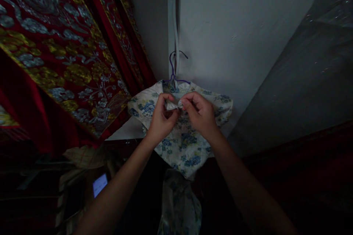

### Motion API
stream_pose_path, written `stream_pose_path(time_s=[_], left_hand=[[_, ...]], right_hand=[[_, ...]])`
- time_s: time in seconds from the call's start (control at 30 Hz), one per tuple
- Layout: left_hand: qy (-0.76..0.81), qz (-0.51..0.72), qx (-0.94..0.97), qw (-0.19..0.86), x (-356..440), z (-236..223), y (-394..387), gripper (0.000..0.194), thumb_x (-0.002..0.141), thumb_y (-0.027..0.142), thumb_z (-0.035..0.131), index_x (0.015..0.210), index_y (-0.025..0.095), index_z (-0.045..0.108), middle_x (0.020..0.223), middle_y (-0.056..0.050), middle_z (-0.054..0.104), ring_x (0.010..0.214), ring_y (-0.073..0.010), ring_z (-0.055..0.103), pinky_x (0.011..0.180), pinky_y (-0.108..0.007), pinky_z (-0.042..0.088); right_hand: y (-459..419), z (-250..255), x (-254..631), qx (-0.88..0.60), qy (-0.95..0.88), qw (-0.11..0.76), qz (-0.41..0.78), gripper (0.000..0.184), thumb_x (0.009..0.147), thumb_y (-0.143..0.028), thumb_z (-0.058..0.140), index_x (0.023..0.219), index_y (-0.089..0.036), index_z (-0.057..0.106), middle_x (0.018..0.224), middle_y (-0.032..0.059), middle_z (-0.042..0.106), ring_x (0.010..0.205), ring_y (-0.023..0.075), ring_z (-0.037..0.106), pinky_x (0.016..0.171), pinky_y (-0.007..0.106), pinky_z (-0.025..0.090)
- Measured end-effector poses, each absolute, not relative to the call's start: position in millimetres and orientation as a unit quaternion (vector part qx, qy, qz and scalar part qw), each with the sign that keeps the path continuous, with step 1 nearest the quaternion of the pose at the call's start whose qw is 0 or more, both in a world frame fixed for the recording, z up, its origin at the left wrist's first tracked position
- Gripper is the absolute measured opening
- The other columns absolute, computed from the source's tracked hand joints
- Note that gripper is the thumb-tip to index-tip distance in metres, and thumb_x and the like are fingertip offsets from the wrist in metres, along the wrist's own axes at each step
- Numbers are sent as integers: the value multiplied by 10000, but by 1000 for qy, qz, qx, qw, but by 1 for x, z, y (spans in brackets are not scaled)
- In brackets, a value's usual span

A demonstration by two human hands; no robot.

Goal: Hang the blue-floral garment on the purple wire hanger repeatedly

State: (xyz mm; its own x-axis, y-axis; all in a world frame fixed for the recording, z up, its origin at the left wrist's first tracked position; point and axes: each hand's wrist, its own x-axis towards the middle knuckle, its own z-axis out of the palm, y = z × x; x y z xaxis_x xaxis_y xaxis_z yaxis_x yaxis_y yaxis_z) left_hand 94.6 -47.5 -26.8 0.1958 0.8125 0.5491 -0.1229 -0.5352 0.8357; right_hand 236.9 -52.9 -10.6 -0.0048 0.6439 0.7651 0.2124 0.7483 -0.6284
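Observation:
A cream garment with blue flowers (183,147) hangs on a purple wire hanger (173,69) against a pale wall. Both my hands are raised to its collar. My left hand (161,119) pinches the left collar edge, fingers closed on the cloth. My right hand (201,115) pinches the right collar edge, thumb and forefinger pressed together on it. The two pinches meet at the neck opening, just below the hanger's hook. The garment's lower part drops into shadow between my forearms.
Red cloths with gold and silver embroidery (60,51) hang at the left. A grey draped sheet (309,77) fills the right. A white strip (173,14) runs down the wall above the hanger. A small lit screen (99,184) glows low left among dark clutter.

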Motion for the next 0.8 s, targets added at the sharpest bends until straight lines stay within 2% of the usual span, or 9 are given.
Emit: stream_pose_path(time_s=[0.17,0.27,0.33,0.4,0.5,0.6,0.7,0.77,0.8], left_hand=[[371,450,741,332,91,-53,-50,528,737,60,608,1212,231,452,627,91,551,525,-110,527,511,-193,357],[370,439,761,302,84,-55,-49,544,767,99,611,1283,222,493,679,63,617,587,-128,587,570,-212,417],[369,472,751,277,78,-45,-43,480,833,168,602,1301,229,516,708,47,626,604,-135,599,585,-224,437],[392,510,730,231,74,-33,-33,454,880,273,621,1319,230,517,738,30,631,593,-142,594,583,-241,443],[441,517,718,152,77,-20,-16,697,810,397,750,1408,220,440,855,-18,660,631,-172,611,609,-277,459],[459,499,727,109,86,-18,-2,834,737,264,778,1464,202,373,949,-53,655,711,-210,632,687,-320,482],[458,552,680,150,83,-19,13,593,720,134,674,1300,173,554,863,-23,642,754,-212,623,746,-314,477],[453,616,587,267,70,-20,21,309,692,117,639,996,150,679,742,2,620,746,-202,610,716,-277,468],[449,637,535,328,61,-20,24,193,674,114,623,855,146,681,678,12,599,719,-194,604,683,-261,464]], right_hand=[[-62,19,268,-283,-536,777,169,150,930,-337,623,867,-204,648,622,-53,532,577,104,509,599,229,426],[-76,24,310,-257,-459,829,190,95,883,-237,651,809,-186,683,610,-41,511,568,97,494,591,215,433],[-88,17,336,-227,-401,852,248,165,895,-165,592,762,-170,689,612,-28,492,578,92,514,619,198,479],[-101,3,353,-191,-314,872,324,274,932,-144,477,740,-166,671,642,-12,502,635,95,577,720,203,540],[-115,-36,359,-188,-154,875,420,289,916,-122,406,763,-179,645,738,9,607,755,120,660,819,267,580],[-118,-93,349,-243,-45,846,472,237,884,-112,456,784,-208,647,771,0,687,763,132,684,766,279,593],[-115,-147,334,-294,-2,819,493,154,846,-156,546,741,-224,636,737,-5,714,735,151,701,706,288,598],[-112,-168,321,-316,-15,787,529,58,794,-201,633,740,-218,647,735,1,726,726,155,711,713,289,598],[-112,-173,315,-327,-35,769,549,21,763,-229,679,767,-214,664,746,7,733,744,165,721,740,302,601]])
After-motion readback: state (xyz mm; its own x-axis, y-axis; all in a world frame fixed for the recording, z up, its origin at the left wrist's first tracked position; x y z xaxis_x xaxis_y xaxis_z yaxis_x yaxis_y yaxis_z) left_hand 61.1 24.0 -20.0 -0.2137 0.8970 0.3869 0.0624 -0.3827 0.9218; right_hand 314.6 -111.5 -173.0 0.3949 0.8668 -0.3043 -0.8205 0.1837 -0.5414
